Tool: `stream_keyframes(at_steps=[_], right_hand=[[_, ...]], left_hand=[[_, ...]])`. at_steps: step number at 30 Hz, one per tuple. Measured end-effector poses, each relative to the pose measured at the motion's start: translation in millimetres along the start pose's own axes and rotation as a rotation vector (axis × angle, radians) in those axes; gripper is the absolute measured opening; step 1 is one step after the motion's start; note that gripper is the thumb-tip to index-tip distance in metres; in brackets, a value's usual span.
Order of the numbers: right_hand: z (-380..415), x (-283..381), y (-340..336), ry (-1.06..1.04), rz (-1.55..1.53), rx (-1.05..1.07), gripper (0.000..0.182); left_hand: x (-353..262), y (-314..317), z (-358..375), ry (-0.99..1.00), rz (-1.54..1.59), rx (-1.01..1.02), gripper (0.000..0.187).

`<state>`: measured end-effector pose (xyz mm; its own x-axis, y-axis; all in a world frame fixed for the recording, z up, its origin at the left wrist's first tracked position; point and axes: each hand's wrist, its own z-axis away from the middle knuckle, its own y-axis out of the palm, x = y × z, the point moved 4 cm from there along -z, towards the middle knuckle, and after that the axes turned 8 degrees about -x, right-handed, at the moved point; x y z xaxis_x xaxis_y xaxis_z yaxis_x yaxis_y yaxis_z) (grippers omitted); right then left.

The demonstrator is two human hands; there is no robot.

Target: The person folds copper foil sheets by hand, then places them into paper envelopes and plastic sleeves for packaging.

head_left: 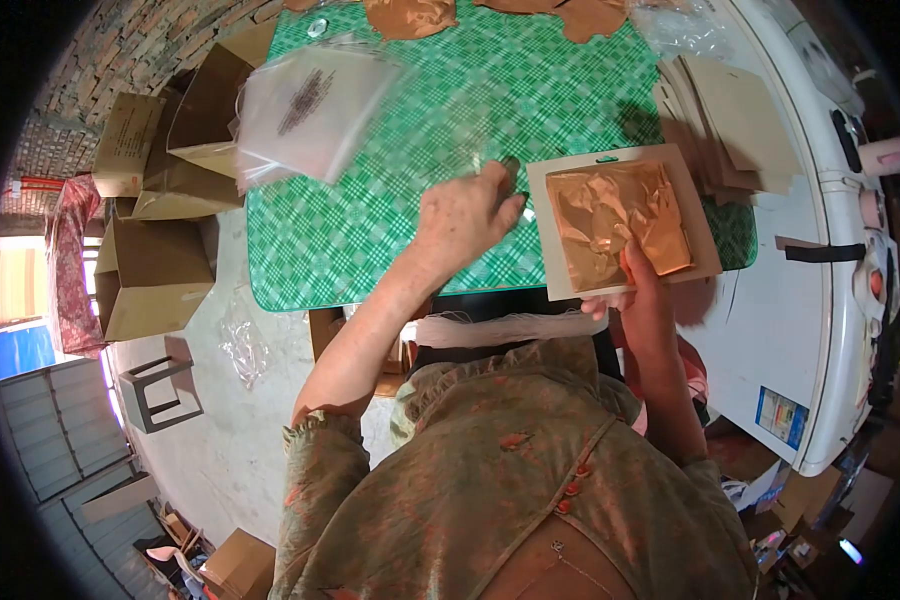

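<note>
Holding a card [688, 208] upright enough to show its face, the person's right hand [638, 275] grips the lower edge: the thumb presses on the front, and the fingertips show below the edge. On the card lies a crumpled square of copper-coloured foil [595, 215], with bare card around it. The card is over the near right part of the green plaid table [310, 240], its lower edge about level with the table's front.

The left hand [470, 215] is just left of the card, apart from it, fingers curled and thumb close to the forefinger. Whether anything is pinched there cannot be told; the area just beyond the fingertips is blurred.

Several things could go wrong. How the foil is fixed cannot be seen; if it is loose, lifting the thumb or tipping the card could let it slide off. Pressing too hard could crease or tear it, since it looks thin. With one hand at one edge, the card might twist or drop off the table's front.

At the far left, clear bags [360, 110] lie loosely fanned; a brush of the left arm could scatter them. At the right, an uneven card stack [740, 120] might slip if knocked.
</note>
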<state>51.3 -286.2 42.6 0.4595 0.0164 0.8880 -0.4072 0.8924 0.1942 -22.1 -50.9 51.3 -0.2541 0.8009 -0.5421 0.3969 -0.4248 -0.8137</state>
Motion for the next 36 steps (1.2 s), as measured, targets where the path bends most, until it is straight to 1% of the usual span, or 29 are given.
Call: stream_keyframes(at_steps=[6,7,10,13,15,17,18,21,22,24,27,29,32,34,36], right_hand=[[1,-7,-11,0.015,0.127,0.023,0.046],[3,-8,-12,0.023,0.139,0.022,0.046],[7,-20,-19,0.101,0.174,0.153,0.047],[25,-12,-14,0.154,0.199,0.157,0.048],[27,-13,-15,0.164,0.195,0.087,0.050],[27,-12,-18,0.150,0.202,0.044,0.051],[20,-13,-22,0.143,0.186,0.117,0.051],[22,-4,-20,0.129,0.262,0.132,0.048],[20,-12,-24,0.169,0.301,0.129,0.043],[14,-27,-25,0.050,0.410,0.157,0.040],[19,-24,-21,0.094,0.415,0.240,0.035],[25,-13,-12,0.224,0.339,0.288,0.035],[23,-31,-10,0.075,0.252,0.221,0.033],[14,-52,-28,0.020,0.479,0.357,0.037],[15,-48,-26,0.118,0.465,0.361,0.041]], left_hand=[[6,3,-10,0.035,0.018,-0.011,0.023],[6,3,-11,0.016,0.023,0.024,0.022],[-1,-2,-16,-0.019,0.049,0.115,0.021],[-1,-2,-17,-0.019,0.082,0.160,0.023],[0,-1,-16,-0.021,0.087,0.176,0.023],[-2,-3,-15,0.005,0.095,0.173,0.022],[-3,-3,-14,0.017,0.099,0.172,0.022],[-4,-2,-13,0.014,0.097,0.158,0.024],[-5,-2,-13,0.011,0.095,0.146,0.025],[-5,-2,-13,0.006,0.093,0.120,0.026],[-10,-5,-14,-0.046,0.070,0.174,0.027],[-9,-2,-13,-0.044,0.075,0.149,0.026],[-10,0,-11,-0.004,0.083,0.118,0.025],[-11,-1,-10,0.014,0.091,0.092,0.023],[-11,-3,-9,0.010,0.101,0.062,0.022]])
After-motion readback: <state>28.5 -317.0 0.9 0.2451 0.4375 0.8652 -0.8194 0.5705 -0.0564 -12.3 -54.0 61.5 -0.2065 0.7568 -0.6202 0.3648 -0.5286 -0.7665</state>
